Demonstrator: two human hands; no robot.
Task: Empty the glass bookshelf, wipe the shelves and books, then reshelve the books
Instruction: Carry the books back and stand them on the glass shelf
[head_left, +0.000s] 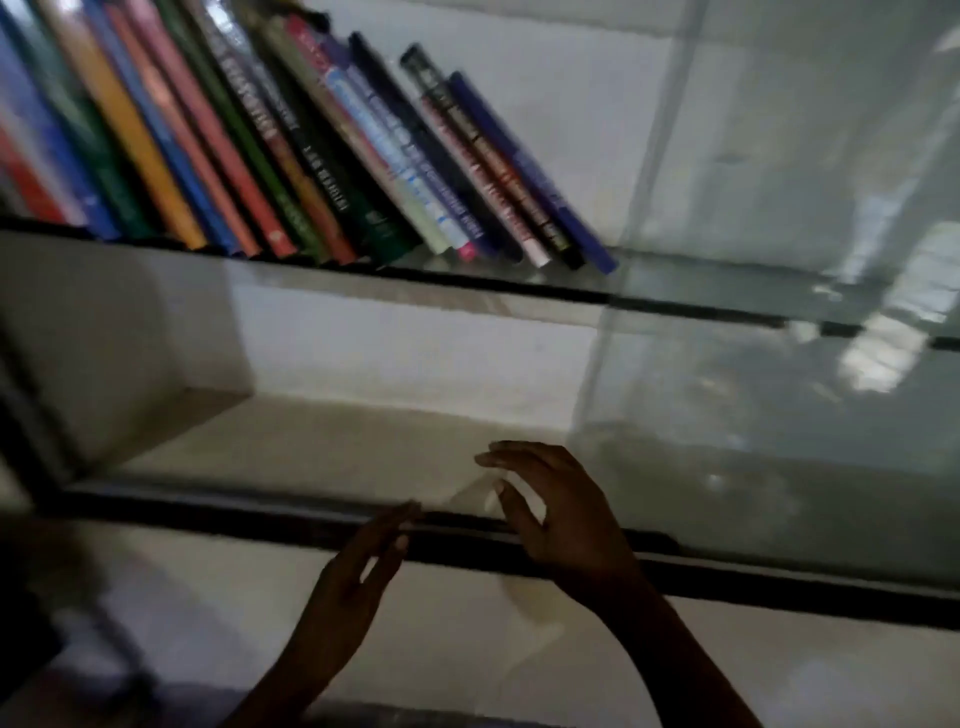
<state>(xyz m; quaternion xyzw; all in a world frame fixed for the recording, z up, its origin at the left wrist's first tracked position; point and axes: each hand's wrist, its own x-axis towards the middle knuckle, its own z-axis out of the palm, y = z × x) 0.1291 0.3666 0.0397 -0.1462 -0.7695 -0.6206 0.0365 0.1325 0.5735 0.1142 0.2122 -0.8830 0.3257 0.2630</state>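
Glass shelf (727, 291) bears books (311, 156); left hand (353, 587) flat, right hand (561, 514) grip unclear.

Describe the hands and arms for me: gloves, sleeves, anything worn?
No gloves on the left hand or right hand. The left arm and right arm are uncovered to the frame's edge, so no sleeve shows. No ring, watch or band visible, though the picture is dim and blurred.

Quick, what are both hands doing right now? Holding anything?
Left hand: open, holding nothing.
Right hand: fingers curved; too blurry to tell if it holds something.
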